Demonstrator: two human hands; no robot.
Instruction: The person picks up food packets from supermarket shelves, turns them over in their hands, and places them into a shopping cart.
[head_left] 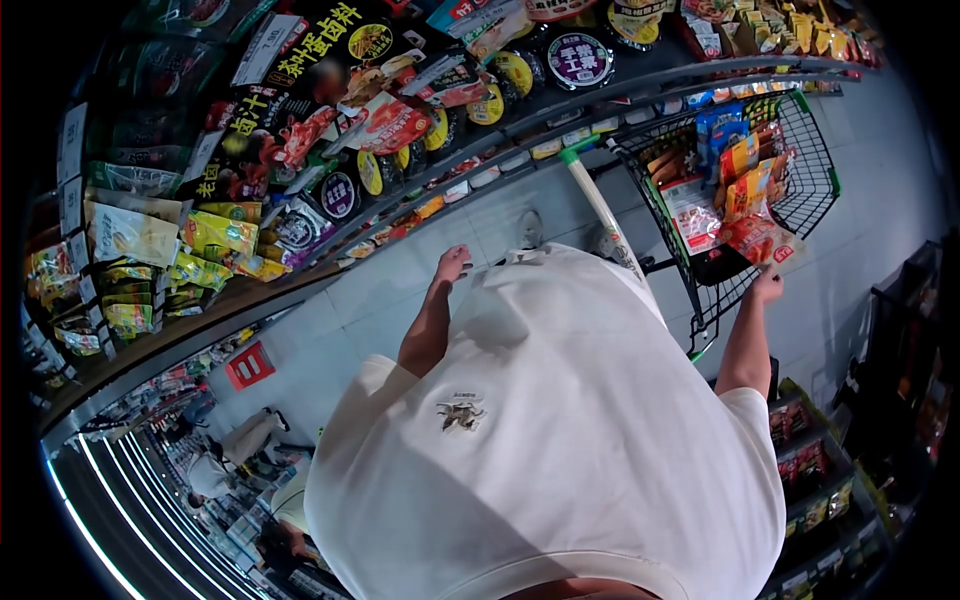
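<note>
Above the cart's near side, my right hand (768,284) is closed on the edge of a red food packet (760,240). The packet lies over the shopping cart (815,190), against other packets. Beside it in the cart are an orange bag (745,195), a blue bag (722,130) and a red-and-white packet (692,215). My left hand (453,263) hangs over the floor in front of the shelf, its fingers loosely bent and apart, with nothing seen in it.
A long shelf (480,150) of packaged food runs along the left and top. The cart's handle (600,205) is in front of my body. Low racks (810,470) stand at the lower right. Other people (215,470) are farther off at the lower left, near a red floor sign (250,367).
</note>
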